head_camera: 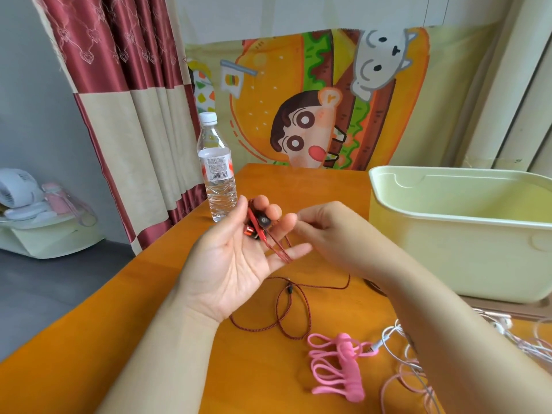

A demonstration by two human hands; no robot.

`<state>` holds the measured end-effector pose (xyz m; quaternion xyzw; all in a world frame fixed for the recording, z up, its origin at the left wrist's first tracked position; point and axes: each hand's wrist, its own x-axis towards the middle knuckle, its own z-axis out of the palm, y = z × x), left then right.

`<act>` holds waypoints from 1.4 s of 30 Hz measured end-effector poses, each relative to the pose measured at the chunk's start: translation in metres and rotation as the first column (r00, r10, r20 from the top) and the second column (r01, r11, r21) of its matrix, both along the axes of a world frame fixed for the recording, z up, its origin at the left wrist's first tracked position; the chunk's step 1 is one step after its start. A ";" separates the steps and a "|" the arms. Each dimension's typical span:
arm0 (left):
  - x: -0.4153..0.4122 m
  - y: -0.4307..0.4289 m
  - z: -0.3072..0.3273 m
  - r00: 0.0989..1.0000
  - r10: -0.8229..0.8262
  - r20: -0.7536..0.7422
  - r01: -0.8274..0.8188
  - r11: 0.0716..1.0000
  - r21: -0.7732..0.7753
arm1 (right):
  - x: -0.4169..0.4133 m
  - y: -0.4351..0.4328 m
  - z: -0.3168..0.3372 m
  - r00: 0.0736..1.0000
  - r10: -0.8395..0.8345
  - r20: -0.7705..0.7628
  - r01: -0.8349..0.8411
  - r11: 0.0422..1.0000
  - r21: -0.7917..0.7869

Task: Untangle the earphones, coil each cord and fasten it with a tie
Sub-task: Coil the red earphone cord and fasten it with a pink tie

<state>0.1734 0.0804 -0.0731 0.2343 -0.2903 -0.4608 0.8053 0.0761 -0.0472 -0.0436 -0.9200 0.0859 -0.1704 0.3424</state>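
Left hand (236,258) palm up, thumb pinning red metal earbuds (258,227) to fingers. Right hand (328,231) bunched alongside, grip unclear. Red braided cord (294,312) trails on orange table (254,377). Best: pin buds firmly; wind even loops.

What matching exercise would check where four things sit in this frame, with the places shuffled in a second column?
Things:
1. earbuds
2. ties
3. bottle
4. tub

Places:
a. upright at the table's far left edge
b. in the left hand
c. standing on the table's right side
d. lying on the table nearest the camera

Pairs: 1-b, 2-d, 3-a, 4-c
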 end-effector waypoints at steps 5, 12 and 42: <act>0.003 0.003 0.005 0.989 0.134 -0.057 -0.133 0.991 0.031 | -0.001 -0.005 -0.001 0.996 0.020 -0.084 -0.029 0.994 -0.110; -0.005 -0.002 0.004 0.942 0.326 0.076 -0.332 0.939 0.084 | 0.000 0.005 -0.004 0.961 0.077 -0.265 -0.132 0.972 -0.197; 0.004 0.002 0.007 0.945 0.328 0.001 -0.328 0.945 -0.003 | 0.002 0.006 -0.009 0.953 0.188 -0.239 -0.212 0.974 -0.078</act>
